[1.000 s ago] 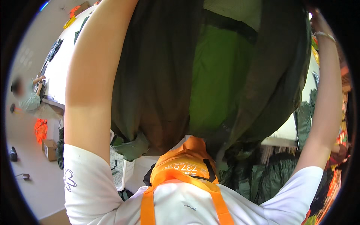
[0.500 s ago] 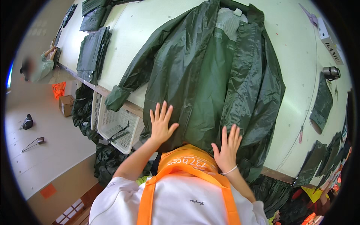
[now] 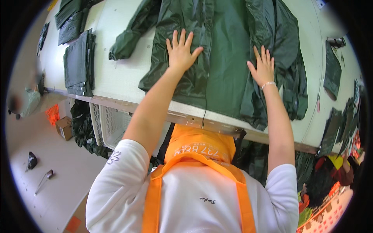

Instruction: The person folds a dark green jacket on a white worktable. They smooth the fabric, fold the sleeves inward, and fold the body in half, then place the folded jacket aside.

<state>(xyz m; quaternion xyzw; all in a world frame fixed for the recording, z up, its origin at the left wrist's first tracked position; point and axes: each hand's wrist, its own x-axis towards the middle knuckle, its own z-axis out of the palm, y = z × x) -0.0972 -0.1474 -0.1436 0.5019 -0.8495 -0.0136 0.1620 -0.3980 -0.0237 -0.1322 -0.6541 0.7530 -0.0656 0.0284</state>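
While the dark green raincoat (image 3: 229, 58) lies spread on the white table (image 3: 116, 77), the left hand (image 3: 180, 50) and right hand (image 3: 262, 68) press flat on it, fingers wide, holding nothing. Smoothing seems underway; folding probably needs a grip on an edge.

White short-sleeved T-shirt (image 3: 194, 202); small flower print on left sleeve (image 3: 113, 158), small script mark mid-chest. Orange apron (image 3: 200, 147) over it, two straps running up past the shoulders, bib with pale print. Thin bracelet (image 3: 268, 84) just below right hand (image 3: 262, 66). Left hand (image 3: 180, 50) bare, forearms bare.
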